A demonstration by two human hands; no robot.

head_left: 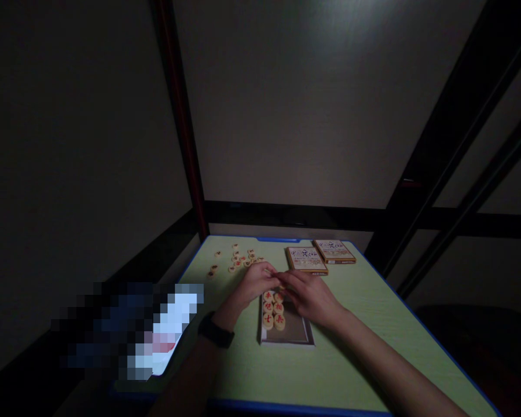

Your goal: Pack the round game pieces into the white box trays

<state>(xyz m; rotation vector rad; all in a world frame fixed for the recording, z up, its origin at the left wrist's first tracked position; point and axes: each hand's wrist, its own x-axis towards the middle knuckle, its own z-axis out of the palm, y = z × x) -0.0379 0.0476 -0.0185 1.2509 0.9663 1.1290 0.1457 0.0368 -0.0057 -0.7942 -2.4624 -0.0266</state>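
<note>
My left hand (257,282) and my right hand (306,294) meet over the far end of an open box tray (297,331). Their fingers are closed and touch at the tips; whatever they pinch is hidden. In the tray's left part, round wooden Chinese chess pieces (268,308) with red characters stand in two columns. The tray's right part shows its bare brown bottom. Beyond my left hand, several loose Chinese chess pieces (237,256) lie scattered on the green table (347,370), some with dark and some with red characters.
Two flat printed boxes (307,260) lie side by side at the table's back right. A bright-screened device (173,324), partly blurred out, is by the left edge. A dark watch or band (216,330) is on my left wrist. Walls stand behind and left of the table.
</note>
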